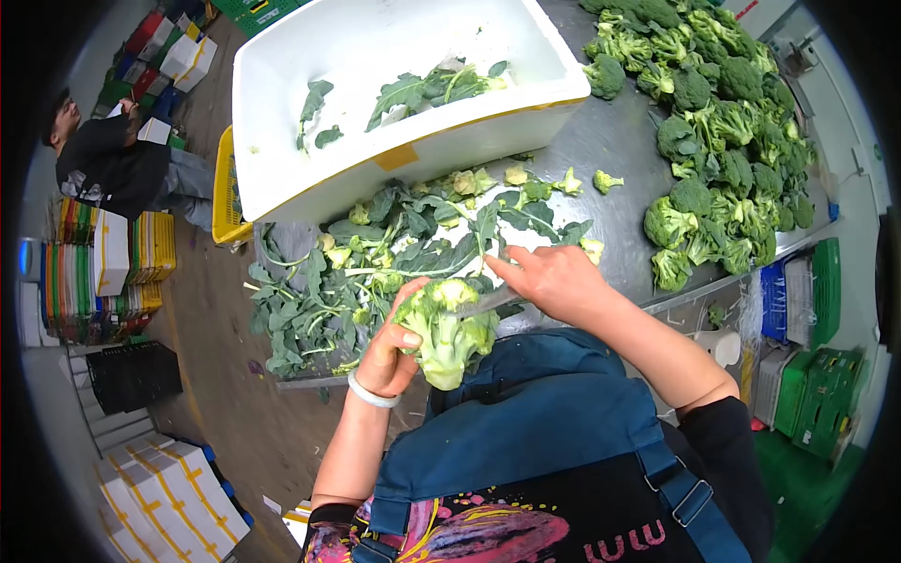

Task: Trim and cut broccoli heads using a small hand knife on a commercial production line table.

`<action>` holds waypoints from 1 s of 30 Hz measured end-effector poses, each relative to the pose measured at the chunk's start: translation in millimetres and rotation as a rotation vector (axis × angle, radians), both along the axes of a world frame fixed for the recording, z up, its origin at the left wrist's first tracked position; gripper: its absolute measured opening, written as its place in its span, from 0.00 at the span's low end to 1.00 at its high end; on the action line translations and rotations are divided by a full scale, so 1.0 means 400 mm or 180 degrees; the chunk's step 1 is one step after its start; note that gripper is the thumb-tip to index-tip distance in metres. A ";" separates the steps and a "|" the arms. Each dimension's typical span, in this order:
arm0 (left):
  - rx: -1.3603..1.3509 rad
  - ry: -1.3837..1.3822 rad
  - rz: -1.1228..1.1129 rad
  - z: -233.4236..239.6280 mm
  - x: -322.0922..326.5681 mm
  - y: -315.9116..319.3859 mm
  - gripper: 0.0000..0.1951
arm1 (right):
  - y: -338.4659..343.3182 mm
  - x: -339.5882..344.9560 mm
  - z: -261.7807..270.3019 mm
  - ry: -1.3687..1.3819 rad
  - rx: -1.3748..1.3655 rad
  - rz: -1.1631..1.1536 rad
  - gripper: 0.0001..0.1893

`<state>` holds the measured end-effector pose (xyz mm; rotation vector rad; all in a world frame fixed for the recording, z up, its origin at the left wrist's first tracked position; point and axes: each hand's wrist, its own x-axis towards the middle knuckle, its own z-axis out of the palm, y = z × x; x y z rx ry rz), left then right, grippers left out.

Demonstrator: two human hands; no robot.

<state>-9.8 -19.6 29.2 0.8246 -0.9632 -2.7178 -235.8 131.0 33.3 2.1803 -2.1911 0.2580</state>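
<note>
A broccoli head (pixel 450 336), its pale cut stem pointing toward my body, rests in my left hand (pixel 393 345). My right hand (pixel 556 274) grips a knife (pixel 487 302), whose blade lies against the florets; its handle is hidden in my fist. Under and beyond both hands, trimmed broccoli leaves (pixel 303 310) and stem pieces spread over the metal table (pixel 612 176). Behind them stands a white foam box (pixel 457 137) with a few loose leaves inside.
Many broccoli heads (pixel 735 141) are heaped at the table's right side. A yellow crate (pixel 227 190) stands left of the foam box, near a person (pixel 120 158). Stacked crates (pixel 109 267) and foam boxes (pixel 169 500) line the left; green crates (pixel 820 394) stand on the right.
</note>
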 end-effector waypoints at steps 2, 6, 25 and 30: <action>0.0130 0.0024 0.0127 -0.007 0.001 0.004 0.42 | 0.003 -0.008 -0.039 0.0098 -0.0080 -0.0355 0.29; 0.0701 0.0302 0.0240 -0.025 0.024 -0.002 0.42 | 0.028 -0.026 -0.052 0.0073 0.0186 -0.1333 0.26; -0.0565 0.0152 0.1121 0.000 -0.012 0.016 0.44 | 0.000 0.008 -0.043 -0.1311 -0.0548 -0.0548 0.31; -0.0935 0.0022 0.0638 0.036 -0.024 0.005 0.44 | -0.027 0.047 0.050 0.0046 -0.0946 0.0184 0.28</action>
